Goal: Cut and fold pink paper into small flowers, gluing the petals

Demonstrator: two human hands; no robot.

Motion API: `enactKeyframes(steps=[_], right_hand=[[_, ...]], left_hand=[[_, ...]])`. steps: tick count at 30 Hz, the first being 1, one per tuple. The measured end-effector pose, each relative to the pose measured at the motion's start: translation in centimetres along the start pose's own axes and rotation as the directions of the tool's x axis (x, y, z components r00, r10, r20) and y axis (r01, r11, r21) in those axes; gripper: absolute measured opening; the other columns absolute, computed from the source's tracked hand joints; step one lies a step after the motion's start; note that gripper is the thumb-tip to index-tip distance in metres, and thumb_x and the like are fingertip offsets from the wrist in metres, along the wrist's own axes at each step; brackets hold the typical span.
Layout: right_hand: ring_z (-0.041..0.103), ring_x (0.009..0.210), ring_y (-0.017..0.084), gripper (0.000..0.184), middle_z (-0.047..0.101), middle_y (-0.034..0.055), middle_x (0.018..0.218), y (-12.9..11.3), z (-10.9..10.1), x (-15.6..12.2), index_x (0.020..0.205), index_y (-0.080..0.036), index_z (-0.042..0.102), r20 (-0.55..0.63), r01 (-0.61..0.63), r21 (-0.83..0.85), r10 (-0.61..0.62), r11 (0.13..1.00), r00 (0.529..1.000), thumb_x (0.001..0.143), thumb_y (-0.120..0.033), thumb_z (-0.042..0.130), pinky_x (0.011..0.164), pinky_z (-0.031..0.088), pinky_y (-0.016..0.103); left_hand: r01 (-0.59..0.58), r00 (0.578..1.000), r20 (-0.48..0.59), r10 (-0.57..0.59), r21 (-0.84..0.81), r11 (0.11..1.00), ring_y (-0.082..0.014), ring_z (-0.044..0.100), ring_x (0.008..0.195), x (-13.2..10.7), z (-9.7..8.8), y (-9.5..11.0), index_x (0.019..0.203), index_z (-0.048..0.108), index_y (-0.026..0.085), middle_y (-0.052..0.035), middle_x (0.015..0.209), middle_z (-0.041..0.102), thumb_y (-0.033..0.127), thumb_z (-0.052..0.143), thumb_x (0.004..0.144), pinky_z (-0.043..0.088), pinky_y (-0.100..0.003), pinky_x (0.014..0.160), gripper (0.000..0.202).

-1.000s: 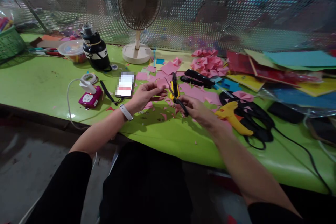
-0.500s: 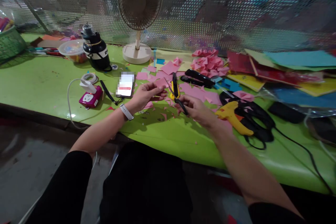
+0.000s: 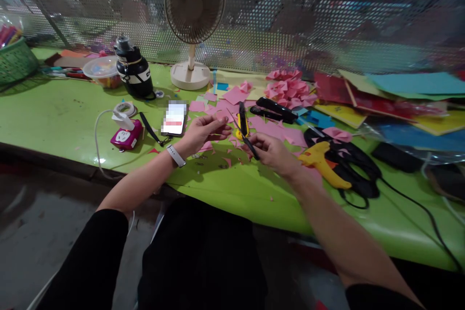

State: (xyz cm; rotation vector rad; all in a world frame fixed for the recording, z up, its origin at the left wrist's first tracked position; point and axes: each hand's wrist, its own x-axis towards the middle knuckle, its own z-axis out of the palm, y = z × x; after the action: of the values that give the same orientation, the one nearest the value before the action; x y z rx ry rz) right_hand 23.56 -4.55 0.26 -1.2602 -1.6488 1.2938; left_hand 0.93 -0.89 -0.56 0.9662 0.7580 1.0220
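My right hand is closed around the black handles of a pair of scissors. Its blades point up and left towards my left hand. My left hand is closed, thumb and fingers drawn together just left of the blade tips. Pink paper shows at its fingertips, but I cannot tell whether it is held or lies behind. Beyond the scissors lies a yellow and black cutter knife. Flat pink paper pieces and small pink scraps are spread around and beneath both hands.
A black stapler and folded pink paper shapes lie behind my right hand. To the right is a yellow glue gun with a black cable. A phone, purple power adapter, black bottle and fan stand left and behind.
Both hands stay almost in place, with the scissors still in my right hand. Less pink shows at the left fingertips now. The whole view has shifted very slightly.
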Motion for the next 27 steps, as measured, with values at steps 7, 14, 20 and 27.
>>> enactKeyframes(steps=[7,14,20,27], right_hand=[[0.055,0.057,0.013,0.052,0.06,-0.0004,0.067,-0.45,0.08,-0.09,0.079,-0.02,0.062,-0.009,-0.032,-0.015,0.032,0.999,0.999,0.06,-0.061,0.087,0.05,0.042,0.026],[0.055,0.06,0.013,0.054,0.061,0.0002,0.07,0.13,-0.09,0.06,0.077,-0.019,0.061,-0.009,-0.012,0.001,0.012,1.0,1.0,0.06,-0.064,0.086,0.053,0.043,0.027],[0.054,0.058,0.013,0.052,0.059,-0.0009,0.066,0.04,-0.19,-0.13,0.078,-0.02,0.059,0.009,-0.058,-0.004,0.058,0.998,0.998,0.061,-0.061,0.087,0.05,0.038,0.026],[0.053,0.056,0.011,0.052,0.06,-0.0006,0.066,-0.45,-0.6,-0.04,0.079,-0.019,0.06,0.036,-0.051,-0.02,0.051,0.999,0.998,0.061,-0.06,0.087,0.048,0.034,0.025]], left_hand=[[0.006,0.999,0.04,-0.006,0.002,1.0,-0.0086,0.072,0.069,-0.08,0.13,0.14,0.088,0.068,0.01,-0.007,0.084,0.077,0.025,0.074,0.089,0.059,-0.024,0.074,0.016],[-0.004,0.999,0.048,0.004,0.016,1.0,-0.0109,0.075,0.076,0.1,-0.09,-0.15,0.092,0.069,0.011,-0.0088,0.09,0.078,0.034,0.077,0.086,0.059,-0.023,0.074,0.025],[-0.017,1.0,0.021,0.016,0.072,0.997,-0.0121,0.076,0.079,0.12,-0.19,-0.1,0.097,0.07,0.011,-0.01,0.091,0.079,0.039,0.076,0.086,0.059,-0.024,0.076,0.031],[0.02,0.997,0.065,-0.029,0.142,0.99,-0.0121,0.075,0.078,0.09,-0.24,-0.12,0.095,0.07,0.011,-0.0105,0.089,0.078,0.042,0.077,0.085,0.059,-0.026,0.079,0.034]])
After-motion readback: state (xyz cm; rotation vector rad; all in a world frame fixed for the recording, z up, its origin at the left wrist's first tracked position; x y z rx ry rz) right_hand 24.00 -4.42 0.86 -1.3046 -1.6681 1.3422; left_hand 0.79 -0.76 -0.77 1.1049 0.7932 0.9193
